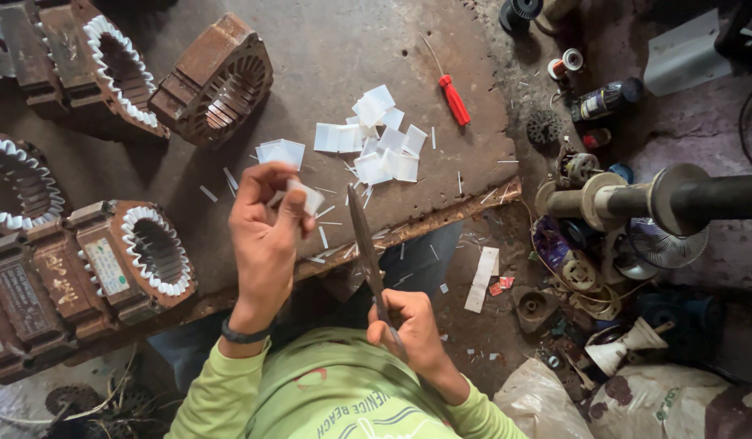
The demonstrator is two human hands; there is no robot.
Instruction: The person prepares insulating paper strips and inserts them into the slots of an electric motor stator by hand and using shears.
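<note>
White slips of insulating paper (376,138) lie scattered in a loose heap on the grey bench (343,49), roughly a dozen cut pieces, with thin trimmings strewn around them. One red-handled screwdriver (453,96) rests just to the right of the heap. I count four rusty brown motor stators in clear view: one with bare slots (217,77) at the top, one lined with white paper (120,69) to its left, another lined one (152,248) near my left wrist, and a fourth (18,183) cut off at the frame's edge. More casings crowd the corners, too cropped to count.

My left hand (266,236) is raised over the near edge of the bench, forearm coming up from the green sleeve, a dark band at the wrist. Its fingers (295,207) are curled in and pinched with the thumb on one small white paper piece (307,195), which sticks out to the right of my fingertips.

My right hand (412,325) sits lower, close to my chest, knuckles up. Its fingers (392,313) are clenched around the lower end of a long, narrow dark tool (364,236) that points up and slightly left, its tip ending near the paper piece without touching it. Whether that tool is a blade or closed scissors I cannot tell.

Off the bench to the right, the floor holds a clutter of spools, small parts and a thick dark shaft (677,199).
</note>
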